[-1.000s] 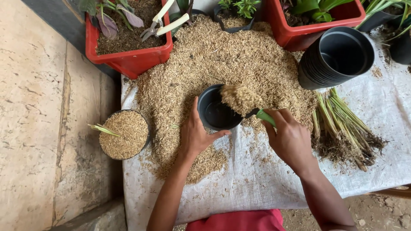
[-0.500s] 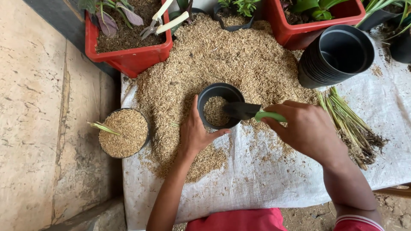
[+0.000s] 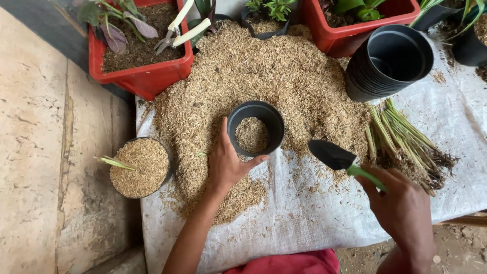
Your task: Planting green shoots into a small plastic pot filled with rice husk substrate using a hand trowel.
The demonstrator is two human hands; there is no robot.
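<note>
My left hand (image 3: 227,163) grips the near side of a small black pot (image 3: 255,128) that stands upright on a white sheet (image 3: 314,213), at the edge of a big heap of tan husk (image 3: 264,76). Some husk lies in the pot's bottom. My right hand (image 3: 401,208) holds a small trowel (image 3: 339,158) with a black blade and green handle. The blade is empty and hovers to the right of the pot, apart from it.
A filled black pot (image 3: 139,167) with a green shoot stands at the left. A bundle of rooted green plant stalks (image 3: 406,142) lies at the right. A stack of empty black pots (image 3: 390,61) lies behind it. Red planters (image 3: 139,76) and pruning shears (image 3: 180,28) line the back.
My right hand has drawn the trowel away from the pot, to the right and nearer to me, after tipping husk in. My left hand has stayed on the pot.
</note>
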